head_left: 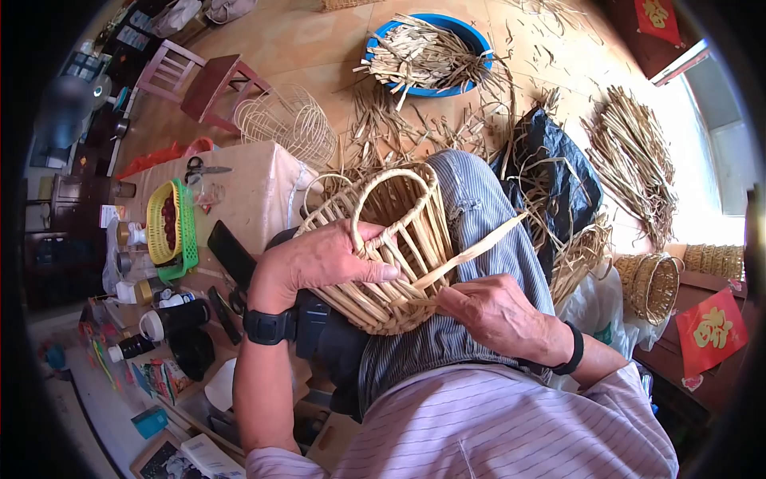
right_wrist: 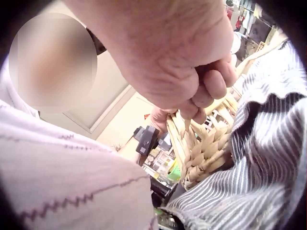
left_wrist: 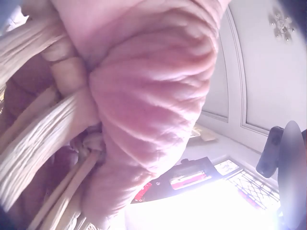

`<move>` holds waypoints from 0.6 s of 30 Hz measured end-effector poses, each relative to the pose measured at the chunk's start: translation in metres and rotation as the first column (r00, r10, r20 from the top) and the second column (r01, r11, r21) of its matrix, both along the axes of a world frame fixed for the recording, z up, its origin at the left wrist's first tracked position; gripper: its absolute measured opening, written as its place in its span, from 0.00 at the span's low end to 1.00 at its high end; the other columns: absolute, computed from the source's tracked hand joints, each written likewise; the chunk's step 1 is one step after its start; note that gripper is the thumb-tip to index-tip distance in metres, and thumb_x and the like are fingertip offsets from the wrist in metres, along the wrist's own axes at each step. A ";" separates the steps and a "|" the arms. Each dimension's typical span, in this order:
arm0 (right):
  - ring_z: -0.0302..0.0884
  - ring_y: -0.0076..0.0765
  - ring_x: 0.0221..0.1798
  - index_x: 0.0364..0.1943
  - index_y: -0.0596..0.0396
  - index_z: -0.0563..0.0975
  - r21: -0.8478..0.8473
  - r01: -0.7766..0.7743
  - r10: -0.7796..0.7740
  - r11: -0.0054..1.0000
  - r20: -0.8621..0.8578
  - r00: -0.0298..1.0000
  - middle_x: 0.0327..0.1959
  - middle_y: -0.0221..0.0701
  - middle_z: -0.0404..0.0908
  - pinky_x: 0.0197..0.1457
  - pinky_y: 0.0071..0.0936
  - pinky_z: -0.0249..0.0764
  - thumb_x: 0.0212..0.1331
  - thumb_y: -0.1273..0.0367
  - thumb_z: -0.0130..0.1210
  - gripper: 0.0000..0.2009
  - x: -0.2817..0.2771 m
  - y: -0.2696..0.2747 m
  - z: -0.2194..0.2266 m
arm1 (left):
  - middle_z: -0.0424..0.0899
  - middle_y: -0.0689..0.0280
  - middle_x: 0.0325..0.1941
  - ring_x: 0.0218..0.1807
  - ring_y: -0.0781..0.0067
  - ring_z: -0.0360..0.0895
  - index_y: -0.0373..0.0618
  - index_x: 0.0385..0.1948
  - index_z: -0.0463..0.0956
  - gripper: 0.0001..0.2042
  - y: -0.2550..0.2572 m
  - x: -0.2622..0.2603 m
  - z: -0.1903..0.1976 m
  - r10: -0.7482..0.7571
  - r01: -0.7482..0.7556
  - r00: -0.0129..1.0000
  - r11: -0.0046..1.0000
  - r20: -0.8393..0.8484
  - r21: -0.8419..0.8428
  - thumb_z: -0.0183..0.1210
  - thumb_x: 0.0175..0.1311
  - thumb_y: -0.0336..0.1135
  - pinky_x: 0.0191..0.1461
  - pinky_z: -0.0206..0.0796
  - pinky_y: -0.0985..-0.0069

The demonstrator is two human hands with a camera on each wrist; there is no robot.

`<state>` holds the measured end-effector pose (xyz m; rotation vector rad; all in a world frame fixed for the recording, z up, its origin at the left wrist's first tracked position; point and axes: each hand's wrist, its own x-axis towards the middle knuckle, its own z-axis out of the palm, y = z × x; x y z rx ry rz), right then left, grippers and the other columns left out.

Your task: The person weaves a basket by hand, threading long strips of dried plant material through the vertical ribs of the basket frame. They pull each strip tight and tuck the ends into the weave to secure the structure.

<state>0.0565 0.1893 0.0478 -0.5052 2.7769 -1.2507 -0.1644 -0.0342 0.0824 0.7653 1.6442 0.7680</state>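
A pale woven straw basket with looped handles lies tilted in the person's lap, its open stakes showing and a braided base visible in the right wrist view. The left hand grips its side by a handle, thumb lying across the stakes. In the left wrist view the left palm presses close against flat straw strips. The right hand, fingers curled, pinches a thin strand at the basket's lower side. A wider loose strip sticks out over the striped trousers.
A blue basin of cut straw stands on the floor ahead, with loose straw around it. Bundled straw and black plastic lie to the right. Scissors and a green basket rest on the left. Small finished baskets sit at right.
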 end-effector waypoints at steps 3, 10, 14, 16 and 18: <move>0.89 0.47 0.34 0.43 0.57 0.78 -0.015 -0.013 0.012 1.000 -0.038 0.999 0.30 0.35 0.83 0.32 0.43 0.82 0.61 0.78 0.60 0.08 -0.002 0.004 -0.001 | 0.94 0.60 0.53 0.54 0.69 0.87 0.41 0.63 0.85 0.23 -0.002 0.001 -0.002 0.021 -0.018 0.997 0.999 0.069 -0.039 0.72 0.75 0.45 0.63 0.77 0.68; 0.88 0.45 0.32 0.41 0.55 0.80 -0.028 0.123 -0.125 0.992 -0.085 0.989 0.29 0.34 0.83 0.32 0.41 0.81 0.63 0.76 0.64 0.05 -0.007 0.000 -0.006 | 0.94 0.67 0.53 0.51 0.79 0.85 0.39 0.63 0.85 0.19 0.005 -0.004 0.001 0.008 -0.008 0.998 1.000 0.067 -0.008 0.71 0.76 0.37 0.59 0.78 0.74; 0.86 0.47 0.30 0.37 0.55 0.80 -0.043 0.242 -0.246 0.969 -0.111 0.963 0.28 0.34 0.82 0.31 0.42 0.79 0.66 0.72 0.69 0.07 -0.021 -0.005 -0.007 | 0.94 0.64 0.48 0.49 0.75 0.84 0.39 0.60 0.86 0.21 0.005 -0.003 -0.005 0.047 -0.048 0.990 0.999 0.134 0.010 0.71 0.75 0.45 0.61 0.77 0.68; 0.85 0.49 0.30 0.35 0.54 0.79 -0.030 0.283 -0.285 0.959 -0.112 0.952 0.27 0.34 0.81 0.31 0.43 0.78 0.66 0.70 0.71 0.09 -0.025 -0.013 -0.005 | 0.94 0.64 0.49 0.48 0.75 0.83 0.39 0.59 0.86 0.21 0.006 -0.004 -0.006 0.022 -0.022 0.996 1.000 0.085 0.006 0.72 0.74 0.44 0.60 0.77 0.68; 0.87 0.47 0.31 0.35 0.53 0.78 -0.025 0.327 -0.327 0.945 -0.153 0.932 0.27 0.33 0.81 0.32 0.43 0.80 0.64 0.70 0.70 0.09 -0.031 -0.020 -0.001 | 0.94 0.63 0.50 0.49 0.73 0.84 0.38 0.60 0.86 0.21 0.006 -0.004 -0.002 0.018 -0.018 0.998 1.000 0.052 0.001 0.72 0.74 0.43 0.62 0.77 0.67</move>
